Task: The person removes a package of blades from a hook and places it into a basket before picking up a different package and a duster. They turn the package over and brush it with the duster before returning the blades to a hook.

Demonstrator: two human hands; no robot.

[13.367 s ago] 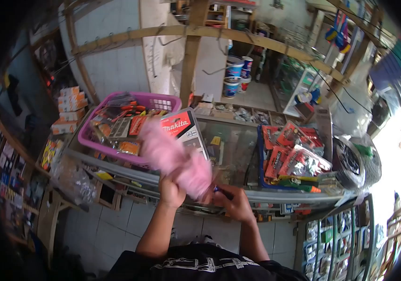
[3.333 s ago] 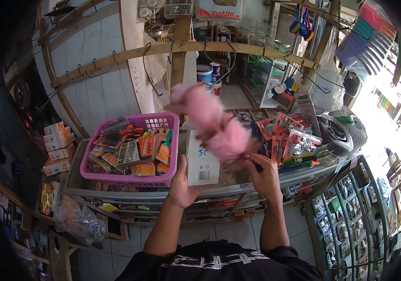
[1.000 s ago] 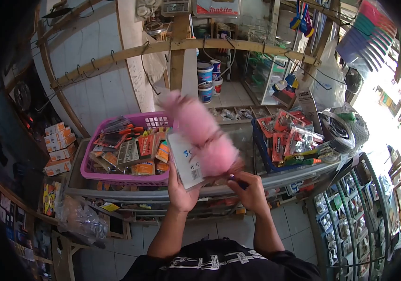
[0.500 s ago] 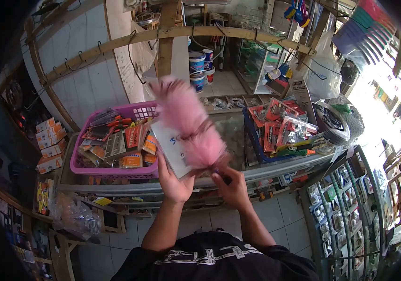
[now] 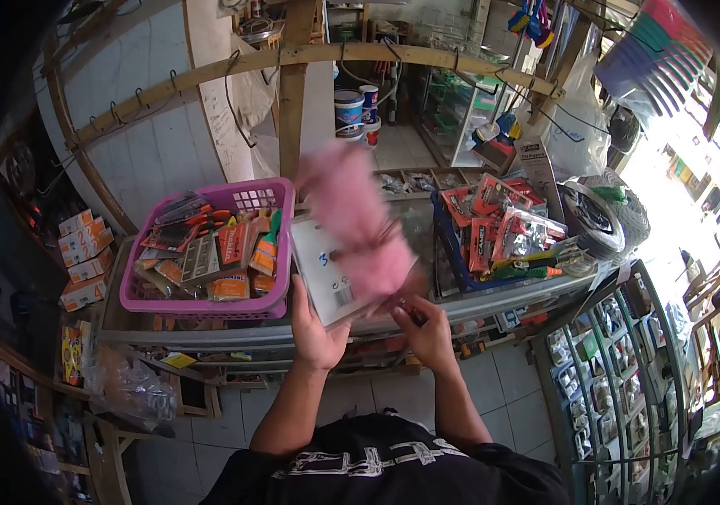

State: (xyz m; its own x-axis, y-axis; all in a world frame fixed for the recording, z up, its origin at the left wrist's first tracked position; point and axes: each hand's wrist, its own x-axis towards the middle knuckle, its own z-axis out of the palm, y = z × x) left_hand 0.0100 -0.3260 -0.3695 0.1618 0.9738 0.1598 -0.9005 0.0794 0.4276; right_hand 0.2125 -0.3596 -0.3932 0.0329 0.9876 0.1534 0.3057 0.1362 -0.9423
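A pink feather duster [image 5: 347, 202], smeared by motion, slants up and left across a flat white box [image 5: 324, 269]. My right hand [image 5: 424, 332] is closed round the duster's dark handle at its lower end. Held from below and the left, the white box rests in my left hand [image 5: 318, 330], with the thumb along its left edge. Handwriting in blue and a barcode show on the face of the box; its upper right part is hidden behind the duster. Both are held above the front edge of a glass counter [image 5: 414, 220].
Left on the counter stands a purple basket [image 5: 127, 290] of packaged tools and brushes. A blue basket [image 5: 454, 271] of red-carded packs sits at the right, beside rolled mesh [image 5: 600, 219]. A wooden beam with hooks [image 5: 410, 55] crosses above. Orange-white boxes [image 5: 86, 261] are stacked at far left.
The white box and duster have shifted slightly to the right with both hands. The duster has swept across the box, and more of the barcode shows.
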